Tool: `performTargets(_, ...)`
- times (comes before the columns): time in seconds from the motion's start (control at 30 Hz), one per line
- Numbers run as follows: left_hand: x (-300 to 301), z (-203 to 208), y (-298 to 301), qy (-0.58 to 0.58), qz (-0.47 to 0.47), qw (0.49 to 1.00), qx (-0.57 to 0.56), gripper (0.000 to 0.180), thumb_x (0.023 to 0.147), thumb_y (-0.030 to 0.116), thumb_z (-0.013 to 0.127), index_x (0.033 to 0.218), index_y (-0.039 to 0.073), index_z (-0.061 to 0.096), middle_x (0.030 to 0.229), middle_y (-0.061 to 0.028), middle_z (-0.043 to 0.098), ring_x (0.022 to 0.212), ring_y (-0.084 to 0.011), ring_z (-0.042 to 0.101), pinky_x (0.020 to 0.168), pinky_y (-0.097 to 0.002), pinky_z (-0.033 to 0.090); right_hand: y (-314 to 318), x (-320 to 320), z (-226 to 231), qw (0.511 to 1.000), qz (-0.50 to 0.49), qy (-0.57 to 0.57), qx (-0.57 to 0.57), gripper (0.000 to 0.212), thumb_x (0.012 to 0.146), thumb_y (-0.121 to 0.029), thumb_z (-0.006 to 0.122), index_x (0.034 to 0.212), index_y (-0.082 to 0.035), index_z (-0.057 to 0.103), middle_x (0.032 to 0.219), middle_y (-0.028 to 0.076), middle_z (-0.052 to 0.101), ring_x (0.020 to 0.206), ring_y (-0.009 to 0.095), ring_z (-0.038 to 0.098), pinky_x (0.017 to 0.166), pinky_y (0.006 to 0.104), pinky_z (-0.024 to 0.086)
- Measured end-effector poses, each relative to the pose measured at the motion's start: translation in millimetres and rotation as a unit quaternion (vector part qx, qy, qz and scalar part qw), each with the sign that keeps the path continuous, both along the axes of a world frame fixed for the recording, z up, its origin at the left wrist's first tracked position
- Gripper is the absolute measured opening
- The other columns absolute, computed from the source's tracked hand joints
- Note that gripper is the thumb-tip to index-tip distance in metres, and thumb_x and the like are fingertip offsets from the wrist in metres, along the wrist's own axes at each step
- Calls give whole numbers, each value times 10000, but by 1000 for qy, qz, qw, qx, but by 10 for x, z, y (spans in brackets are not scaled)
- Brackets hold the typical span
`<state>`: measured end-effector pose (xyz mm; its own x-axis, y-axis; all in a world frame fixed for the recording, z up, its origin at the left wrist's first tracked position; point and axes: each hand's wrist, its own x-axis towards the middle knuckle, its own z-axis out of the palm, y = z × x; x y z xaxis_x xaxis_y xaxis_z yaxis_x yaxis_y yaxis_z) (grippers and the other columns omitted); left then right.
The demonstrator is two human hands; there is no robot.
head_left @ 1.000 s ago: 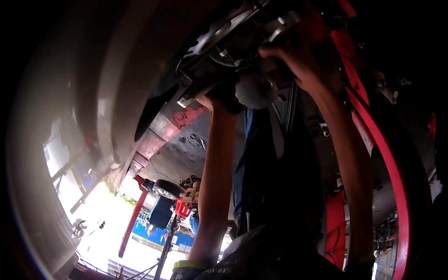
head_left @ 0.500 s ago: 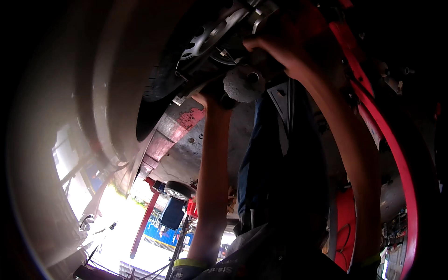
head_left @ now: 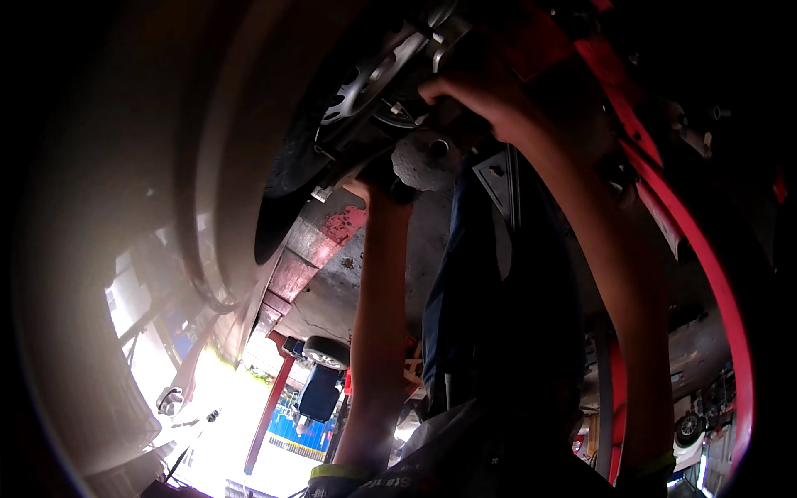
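Both my arms reach up in dim light to the parts beside a car wheel (head_left: pixel 369 83). My left hand (head_left: pixel 372 192) is closed round a dark part just below a rough, round grey piece with a hole (head_left: pixel 425 162); most of its fingers are hidden. Higher and to the right, my right hand (head_left: pixel 486 104) curls over another dark part, with its thumb pointing toward the wheel. Shadow hides what lies under its fingers. A pale metal tab (head_left: pixel 322 193) shows beside my left hand, and a black triangular bracket (head_left: pixel 498 178) hangs below my right wrist.
Close on the left is the pale car body panel (head_left: pixel 149 207). A long red bar (head_left: pixel 706 274) curves down the right side. At lower left, a red post (head_left: pixel 270 411) stands against bright daylight near another wheel (head_left: pixel 326 352).
The view has shifted slightly, so the car panel and wheel appear a little farther right. Both hands keep their places against the parts, with little visible movement.
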<state>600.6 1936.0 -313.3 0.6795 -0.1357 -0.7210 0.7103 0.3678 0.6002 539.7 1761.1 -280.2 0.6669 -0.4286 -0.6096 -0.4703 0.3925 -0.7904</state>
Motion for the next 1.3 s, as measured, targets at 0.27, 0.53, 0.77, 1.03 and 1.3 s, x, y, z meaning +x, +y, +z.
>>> performTargets(0.27,66,-22,135,-3,-19,1000,-11,618,810,503,412,1187,15,455,1190,-171,483,1075,-292,486,898,-427,417,58,70,13,999,21,-6,-34,238,519,-141,636,724,-38,573,624,62,554,584,140,523,531,280,424)
performTargets(0.53,122,-267,223,1,-42,998,-39,623,803,499,425,1178,3,459,1195,-178,479,1079,-298,483,894,-433,419,53,83,-198,999,38,21,-7,145,570,-123,636,666,-39,569,591,30,517,546,110,472,522,271,390)
performTargets(0.77,79,-329,412,21,-56,997,-51,614,810,495,408,1187,13,460,1193,-177,478,1090,-306,474,913,-442,401,106,85,-143,997,24,23,-76,204,578,-95,646,756,-20,580,619,58,548,576,121,515,546,274,432)
performTargets(1.03,63,-61,188,65,-43,996,-50,640,823,519,374,1216,20,449,1195,-158,478,1084,-308,472,929,-430,384,63,108,-114,996,35,15,-80,331,562,-149,668,848,-2,587,682,81,594,617,149,561,574,282,467)
performTargets(1.3,187,-231,226,86,-48,989,-112,657,798,527,377,1206,17,441,1169,-147,496,1050,-289,496,908,-389,410,55,118,-152,996,53,44,-48,231,533,-139,652,721,-24,583,628,45,557,573,128,517,521,274,415)
